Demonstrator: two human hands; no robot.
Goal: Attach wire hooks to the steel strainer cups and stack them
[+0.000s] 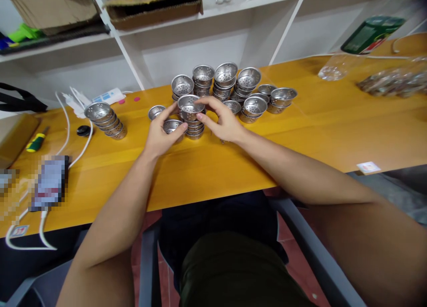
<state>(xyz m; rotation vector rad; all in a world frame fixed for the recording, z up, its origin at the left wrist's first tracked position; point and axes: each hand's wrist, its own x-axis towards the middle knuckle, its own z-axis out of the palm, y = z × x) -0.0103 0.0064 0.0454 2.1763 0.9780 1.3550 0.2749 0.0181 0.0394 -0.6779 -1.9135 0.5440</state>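
Small perforated metal cups stand in stacks in the middle of the table. A cup (191,103) tops the front stack (195,131), between my two hands. My left hand (162,131) curves round its left side, fingertips at the rim and thumb low by the stack. From the right, my right hand (222,118) grips the same cup with thumb and forefinger. A lower cup (171,125) stands partly behind my left thumb, and another cup (156,112) sits to the left. My fingers hide part of the stack.
Behind are several more cup stacks (226,78); a leaning stack (106,120) stands left. A phone with a white cable (50,182), a screwdriver (36,141) and a black cap (83,130) lie at left. A plastic bottle (370,36) and a bag (393,80) are at right.
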